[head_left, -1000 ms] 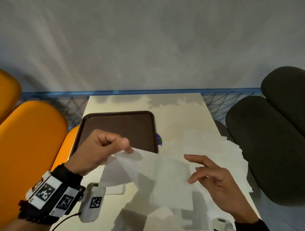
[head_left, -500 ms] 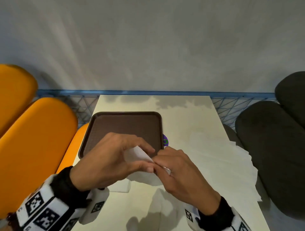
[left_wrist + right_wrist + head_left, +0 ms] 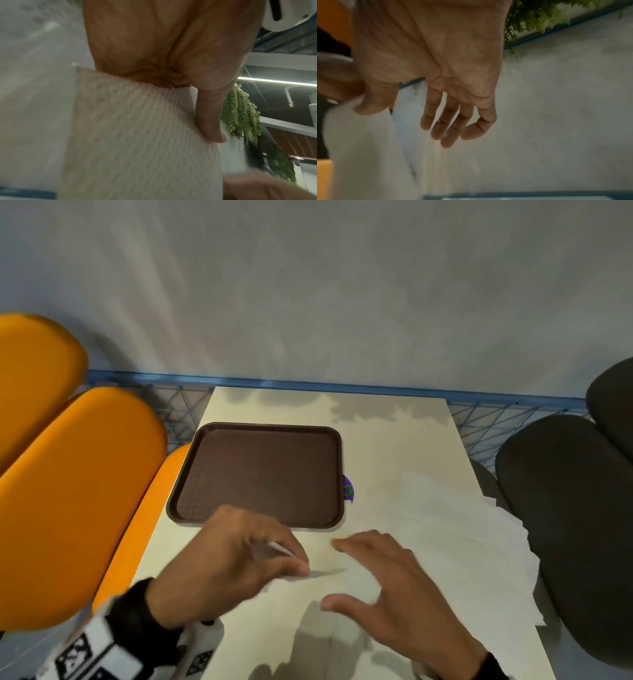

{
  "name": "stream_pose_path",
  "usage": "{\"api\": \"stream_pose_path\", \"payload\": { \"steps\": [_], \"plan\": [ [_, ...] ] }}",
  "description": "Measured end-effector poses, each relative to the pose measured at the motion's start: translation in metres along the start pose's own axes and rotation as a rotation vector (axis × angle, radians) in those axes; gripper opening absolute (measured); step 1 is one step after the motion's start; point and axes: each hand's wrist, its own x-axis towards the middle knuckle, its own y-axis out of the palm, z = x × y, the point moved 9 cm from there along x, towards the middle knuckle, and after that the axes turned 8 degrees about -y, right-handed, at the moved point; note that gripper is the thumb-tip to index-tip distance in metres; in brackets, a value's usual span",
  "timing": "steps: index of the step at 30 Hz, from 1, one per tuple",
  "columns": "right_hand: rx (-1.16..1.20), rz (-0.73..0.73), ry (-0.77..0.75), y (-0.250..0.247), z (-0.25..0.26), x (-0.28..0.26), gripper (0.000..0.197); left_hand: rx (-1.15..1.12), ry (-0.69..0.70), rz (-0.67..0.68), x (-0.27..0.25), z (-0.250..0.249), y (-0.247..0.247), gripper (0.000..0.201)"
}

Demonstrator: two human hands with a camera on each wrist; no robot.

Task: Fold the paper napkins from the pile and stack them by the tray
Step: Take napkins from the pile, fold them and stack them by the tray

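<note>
Your left hand (image 3: 222, 563) pinches a folded napkin (image 3: 137, 135) between thumb and fingers, just on your side of the tray (image 3: 191, 474), while your right hand (image 3: 387, 583) hovers beside it with fingers spread and relaxed, holding nothing. My read is that the fold is made and the napkin now needs setting down by the tray. Keep the pinch close to the creased edge so the layers do not spring apart, lower it flat to the table (image 3: 394, 440), and use your free right palm to press the crease before you let go. Square it with the tray's near rim so later ones stack true. Just beyond and to the outside of your right hand lies the pile (image 3: 445, 542) of unfolded napkins, within easy reach.
</note>
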Motion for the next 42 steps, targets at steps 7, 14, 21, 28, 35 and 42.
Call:
{"api": "stream_pose_path", "payload": {
  "steps": [7, 14, 21, 28, 35, 42],
  "plan": [
    [0.150, 0.224, -0.119, 0.054, 0.025, 0.018, 0.041, -0.256, -0.176, -0.208, -0.026, 0.065, -0.039, 0.016],
    [0.209, 0.322, -0.127, 0.092, 0.049, 0.055, 0.047, -0.200, -0.373, 0.303, -0.034, 0.135, 0.026, 0.065],
    [0.710, 0.350, 0.548, 0.181, -0.013, 0.049, 0.022, -0.632, -0.767, 0.060, -0.045, 0.282, 0.020, 0.027],
    [0.754, 0.048, 0.866, 0.236, -0.046, 0.072, 0.039, -0.519, -0.998, -0.113, -0.035, 0.384, 0.016, 0.017],
    [0.488, -0.076, 0.944, 0.252, -0.073, 0.084, 0.040, -0.175, -0.990, -0.264, -0.017, 0.422, 0.012, 0.044],
    [0.345, -0.076, 0.995, 0.259, -0.086, 0.075, 0.029, -0.096, -0.997, -0.316, -0.018, 0.426, 0.019, 0.023]
  ]
}}
